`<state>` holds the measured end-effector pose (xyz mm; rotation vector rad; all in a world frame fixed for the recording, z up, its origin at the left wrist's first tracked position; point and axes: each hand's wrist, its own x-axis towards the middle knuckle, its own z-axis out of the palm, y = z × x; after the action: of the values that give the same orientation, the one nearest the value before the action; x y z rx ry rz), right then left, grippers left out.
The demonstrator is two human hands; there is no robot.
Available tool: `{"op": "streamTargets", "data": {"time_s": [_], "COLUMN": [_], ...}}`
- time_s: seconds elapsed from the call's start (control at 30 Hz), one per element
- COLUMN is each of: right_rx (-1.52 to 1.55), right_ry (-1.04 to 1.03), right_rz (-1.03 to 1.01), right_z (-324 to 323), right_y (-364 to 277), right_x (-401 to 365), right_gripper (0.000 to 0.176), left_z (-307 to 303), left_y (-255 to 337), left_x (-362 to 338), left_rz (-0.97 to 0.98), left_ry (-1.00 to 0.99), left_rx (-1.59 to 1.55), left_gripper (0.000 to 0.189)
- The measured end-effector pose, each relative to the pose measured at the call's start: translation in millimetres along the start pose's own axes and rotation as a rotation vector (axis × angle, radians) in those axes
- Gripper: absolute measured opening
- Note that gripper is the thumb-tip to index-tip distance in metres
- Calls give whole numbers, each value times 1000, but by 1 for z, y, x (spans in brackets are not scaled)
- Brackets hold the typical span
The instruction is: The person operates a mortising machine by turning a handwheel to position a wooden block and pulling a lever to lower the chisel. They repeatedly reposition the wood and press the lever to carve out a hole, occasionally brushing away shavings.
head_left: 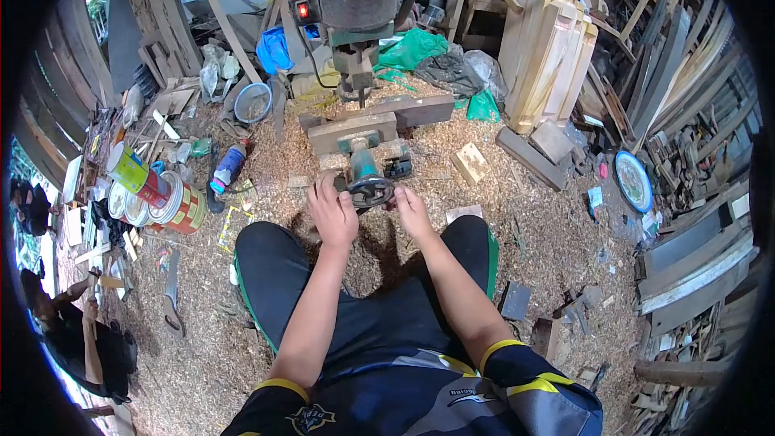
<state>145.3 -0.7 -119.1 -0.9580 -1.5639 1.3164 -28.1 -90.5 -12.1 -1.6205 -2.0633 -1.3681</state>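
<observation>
A dark round handwheel [371, 191] sits in front of me, at the near end of the greenish screw housing [363, 163] of a machine vise. My right hand [413, 214] is closed on the wheel's right rim, its fingertips partly hidden. At the left rim, my left hand [333, 211] has its fingers stretched out, with the thumb by the wheel. Beyond, a wooden block [353, 132] and a longer wooden board [420, 111] lie across the vise. Above them hangs a machine head [355, 0] with a vertical tool bit [362, 98] and a red-lit switch [303, 10].
Wood shavings cover the floor. Paint cans [182, 206], a spray can [230, 165] and a handsaw [173, 295] are on the left. Pale timber [545, 52] stands at the back right, near a blue-rimmed basin [633, 182]. Another person [81, 339] is at far left.
</observation>
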Motion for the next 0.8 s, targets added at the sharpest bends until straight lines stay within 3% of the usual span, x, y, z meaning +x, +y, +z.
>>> {"op": "streamTargets", "data": {"time_s": [0.07,0.17,0.27,0.47,0.53,0.57,0.6,0.67,0.73,0.8], "right_rx": [37,98,161,24,-78,176,175,196,275,156], "right_ry": [-33,-75,-89,-79,56,16,15,94,95,214], "right_rz": [25,37,31,5,-62,47,38,-9,-2,-180], "right_z": [-1,-3,-3,-5,-2,-3,-6,-17,-33,-48], "right_y": [-5,-21,-28,-21,-23,-27,-32,-61,-101,-150], "right_x": [2,-6,-4,-4,-7,-7,-1,11,35,66], "right_gripper": [40,41,43,39,38,36,36,35,35,35], "left_z": [-1,7,6,0,-3,-4,-3,2,10,25], "left_y": [3,-13,-11,14,25,29,34,40,42,37], "left_x": [2,-7,-4,14,28,36,45,65,76,77], "left_rz": [61,-49,-10,56,64,46,27,65,-79,-12], "left_ry": [35,-32,-6,52,43,21,1,43,-87,-25], "left_rx": [-28,7,11,-103,-168,-199,-230,-230,-373,-308], "left_gripper": [50,52,54,49,48,48,49,56,54,55]}}
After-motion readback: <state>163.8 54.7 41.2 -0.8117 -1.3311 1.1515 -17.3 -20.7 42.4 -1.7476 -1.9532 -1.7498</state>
